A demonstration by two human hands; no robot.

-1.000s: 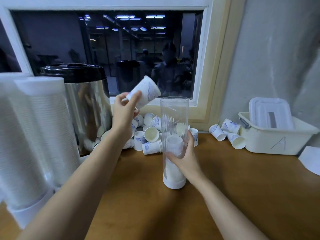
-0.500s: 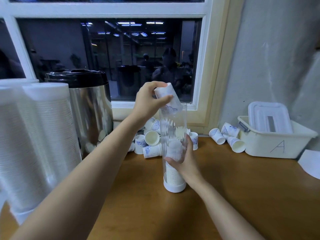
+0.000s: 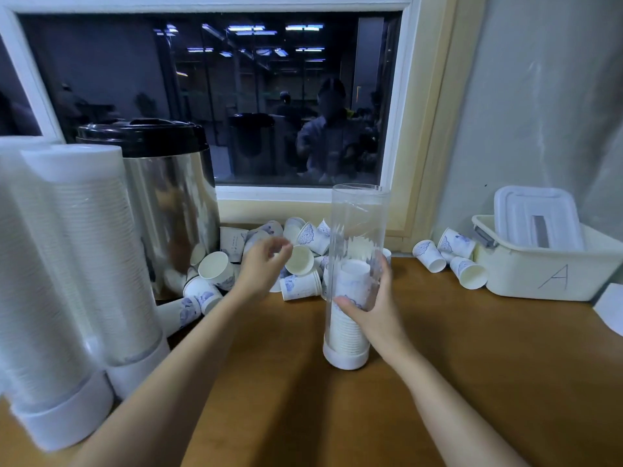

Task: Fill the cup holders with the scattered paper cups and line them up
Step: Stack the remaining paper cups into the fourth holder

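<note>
Item: cup holder (image 3: pixel 359 214), a clear upright tube on a white base, centre of the frame, standing on the wooden table (image 3: pixel 472 365). Its lower part holds a nested stack (image 3: pixel 344 332) of cups. The right hand (image 3: pixel 372 306) is wrapped round the tube's middle, thumb on the near side and fingers curled behind. Judged light, smooth-walled and quick to tip, so best steadied at mid-height or lower, as here. Item: paper cups (image 3: pixel 301 286), heaped on their sides below the window sill, left of centre, between the steel urn (image 3: pixel 168 203) and the tube. Three stray cups (image 3: pixel 467 273) lie right of centre, just beside the white bin (image 3: pixel 546 267) marked A. Judged very light, thin-walled and easily crushed, so best pinched gently at the rim or side wall. The left hand (image 3: pixel 263 267) hovers over the heap, fingers loosely curled, nothing in them. In the way: the urn crowds the heap's left edge, the tube screens its right edge, and two filled holders (image 3: pixel 84 247) stand tall at the left of the frame, near the reaching forearm.
</note>
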